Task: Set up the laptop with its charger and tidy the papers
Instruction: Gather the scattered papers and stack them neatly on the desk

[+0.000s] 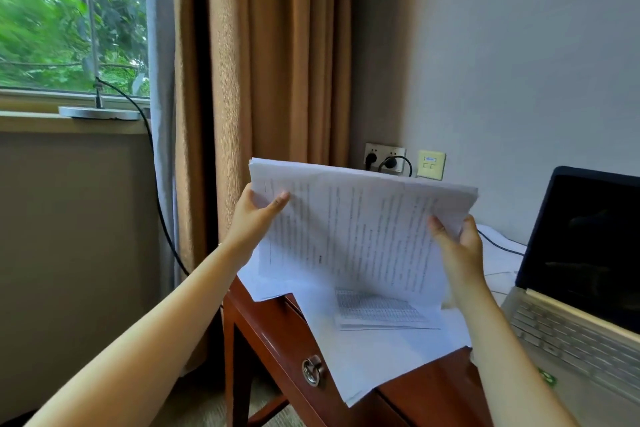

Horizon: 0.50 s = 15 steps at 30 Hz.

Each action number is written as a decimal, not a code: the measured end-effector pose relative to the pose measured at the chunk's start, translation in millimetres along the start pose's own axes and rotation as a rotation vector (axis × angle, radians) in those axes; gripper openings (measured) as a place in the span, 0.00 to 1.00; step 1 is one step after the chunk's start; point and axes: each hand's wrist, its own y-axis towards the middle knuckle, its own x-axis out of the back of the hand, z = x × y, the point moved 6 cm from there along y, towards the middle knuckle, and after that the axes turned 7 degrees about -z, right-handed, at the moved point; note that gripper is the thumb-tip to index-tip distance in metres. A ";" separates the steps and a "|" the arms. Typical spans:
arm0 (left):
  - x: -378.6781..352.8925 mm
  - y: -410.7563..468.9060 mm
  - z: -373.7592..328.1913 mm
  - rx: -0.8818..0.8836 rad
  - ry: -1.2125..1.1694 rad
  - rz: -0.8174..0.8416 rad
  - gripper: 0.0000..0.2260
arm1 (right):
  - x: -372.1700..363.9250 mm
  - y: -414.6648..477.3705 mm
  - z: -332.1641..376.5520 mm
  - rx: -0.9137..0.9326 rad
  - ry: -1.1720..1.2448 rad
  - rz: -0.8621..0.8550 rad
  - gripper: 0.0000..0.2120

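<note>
Here the sheaf of papers (353,229) is held up in the air above the left end of the desk (426,388), with its printed side toward the camera. The left hand (256,215) grips the upper left edge: the thumb lies across the front, and the other fingers are behind the sheets and hidden. The right hand (457,243) holds the right edge a little lower, thumb on the front, the rest behind. Both forearms are bare and stretch forward from the bottom of the view.

Under the sheaf, loose sheets (381,347) lie on the desk, one with a dark grid printed on it, and a large white one hangs over the front edge. The drawer (273,333) in the desk front, with a metal ring pull (311,371), appears closed, so its inside does not show.

The laptop (585,253) stands open on the right of the desk, its screen dark, just beside the loose sheets. A thin black cable (502,246) runs over white paper behind the right hand toward the laptop; its end is hidden. On the wall behind, a socket plate (384,157) carries two black plugs. To the left hangs a brown curtain (277,62), then a window (69,17) with a round lamp base (100,112) on its sill.
</note>
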 end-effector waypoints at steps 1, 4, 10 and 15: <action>0.9 1.2 1.9 0.008 0.000 -0.010 0.18 | 1.9 0.4 -1.2 -0.023 0.009 -0.002 0.09; 1.2 1.7 10.8 0.051 0.038 0.010 0.18 | 4.6 -1.4 -5.5 -0.104 -0.013 0.038 0.05; 5.5 0.0 23.0 0.089 0.089 0.008 0.14 | 8.2 -2.1 -11.2 -0.115 -0.072 -0.085 0.04; 18.2 -1.3 35.2 0.215 0.020 -0.067 0.19 | 9.8 -1.7 -25.6 -0.269 0.067 -0.211 0.12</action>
